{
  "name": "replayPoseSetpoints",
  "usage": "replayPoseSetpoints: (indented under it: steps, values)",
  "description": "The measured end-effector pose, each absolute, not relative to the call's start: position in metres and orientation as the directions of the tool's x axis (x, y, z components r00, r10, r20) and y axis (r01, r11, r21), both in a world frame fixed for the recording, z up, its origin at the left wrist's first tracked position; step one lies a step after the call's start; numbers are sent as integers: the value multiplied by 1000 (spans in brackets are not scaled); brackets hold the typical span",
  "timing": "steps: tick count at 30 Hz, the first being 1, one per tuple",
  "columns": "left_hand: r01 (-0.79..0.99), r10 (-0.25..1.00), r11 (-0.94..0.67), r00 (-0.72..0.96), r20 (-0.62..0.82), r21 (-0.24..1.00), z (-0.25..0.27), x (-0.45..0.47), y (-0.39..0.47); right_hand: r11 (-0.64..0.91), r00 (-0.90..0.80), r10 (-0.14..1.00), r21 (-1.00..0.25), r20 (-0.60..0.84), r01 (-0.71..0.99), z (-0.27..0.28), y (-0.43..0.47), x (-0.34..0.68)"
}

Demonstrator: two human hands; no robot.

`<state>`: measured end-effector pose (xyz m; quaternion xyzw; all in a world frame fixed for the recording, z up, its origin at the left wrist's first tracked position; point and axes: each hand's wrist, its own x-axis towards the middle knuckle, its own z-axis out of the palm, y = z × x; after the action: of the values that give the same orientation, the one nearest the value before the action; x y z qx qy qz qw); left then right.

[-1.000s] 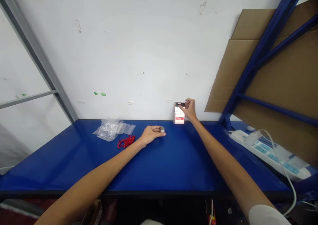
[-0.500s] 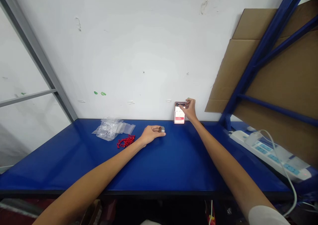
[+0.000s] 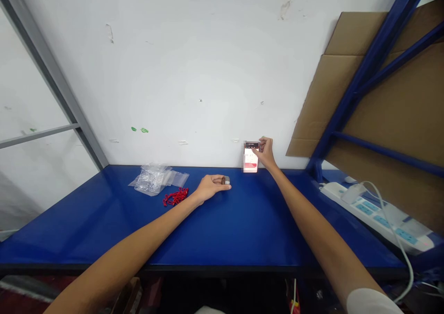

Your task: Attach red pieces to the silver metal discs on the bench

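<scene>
My left hand (image 3: 209, 187) is closed around a small short cylinder (image 3: 226, 180) with a clear or silvery end, low over the blue tabletop. Its fingers hide most of the cylinder, so I cannot tell exactly what it is. A smartphone (image 3: 251, 160) with a lit screen stands upright against the wall at the table's back edge. At the phone's upper right is my right hand (image 3: 265, 153), thumb over the screen and the other fingers curled by the right edge. Left of my left hand lies a bunch of red cords (image 3: 175, 196).
Clear plastic bags (image 3: 152, 180) lie at the back left of the blue table (image 3: 222, 235). A white power strip (image 3: 378, 217) with a plugged-in charger and cable runs along the right side. Blue metal bars (image 3: 360, 83) and cardboard (image 3: 333, 73) rise at the right.
My right thumb has shifted slightly right on the phone's screen. The left hand and the cylinder keep their place.
</scene>
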<state>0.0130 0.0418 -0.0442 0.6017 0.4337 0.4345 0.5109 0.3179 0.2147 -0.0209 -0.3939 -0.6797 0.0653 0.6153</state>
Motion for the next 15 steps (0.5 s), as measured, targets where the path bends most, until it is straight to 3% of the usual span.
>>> replayPoseSetpoints:
  steps: [15]
  values:
    - [85,967,-108,242,84,991,-47,13,44,680,47,620,-565,784,467,-22,213,318]
